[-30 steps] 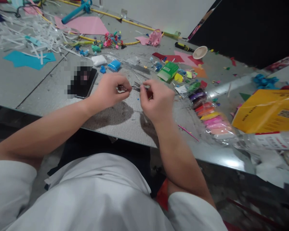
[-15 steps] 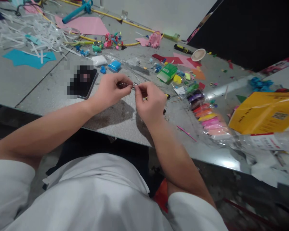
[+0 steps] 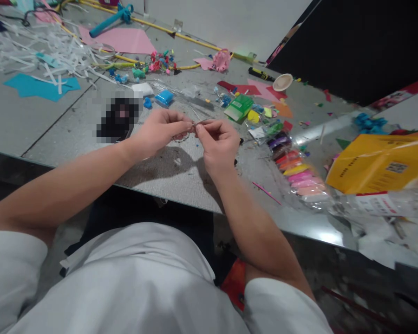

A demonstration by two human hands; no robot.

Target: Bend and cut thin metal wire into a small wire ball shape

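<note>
My left hand [image 3: 162,131] and my right hand [image 3: 218,141] meet fingertip to fingertip above the table. Both pinch a thin, dark wire [image 3: 194,125] between thumb and index finger. A small loop or chain of it seems to hang below the left fingers, though its exact shape is too fine to make out. Left of my left hand lies a phone [image 3: 120,118], its screen blurred out. A blue clay packet [image 3: 164,97] and a white packet [image 3: 142,88] lie just beyond the left hand.
Clay packets in many colours [image 3: 297,169] and a yellow bag [image 3: 383,162] lie on the right. Shredded white paper [image 3: 62,51] covers the back left, near blue paper [image 3: 43,86]. A green packet [image 3: 239,107] and a pink stick [image 3: 266,192] are nearby.
The left fingers have come forward over the wire and the loop now shows beneath them. My right fingers have turned slightly; both hands keep their pinch. The camera view has shifted a little.
</note>
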